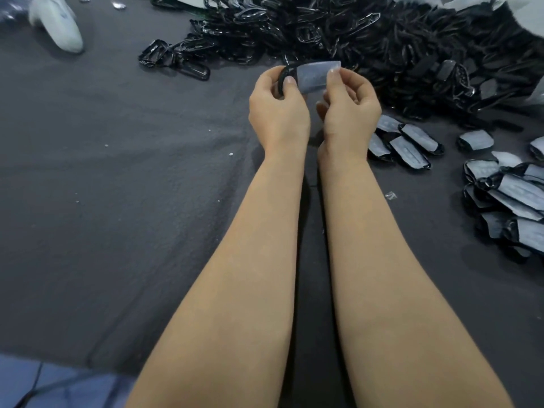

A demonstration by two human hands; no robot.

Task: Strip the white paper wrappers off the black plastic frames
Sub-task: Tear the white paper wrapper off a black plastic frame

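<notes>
Both hands are raised over the dark cloth at the centre. My left hand [278,111] grips the left end of a black plastic frame [283,78], thumb on top. A white paper wrapper [316,76] covers the rest of that frame. My right hand [350,108] pinches the wrapper's right edge between thumb and fingers. Most of the frame is hidden under the wrapper and my fingers.
A large heap of bare black frames [368,39] fills the far side. Several wrapped frames [406,142] lie to the right, with a bigger wrapped pile [509,195] at the right edge. A white bag [59,28] lies far left on the grey cloth [117,172].
</notes>
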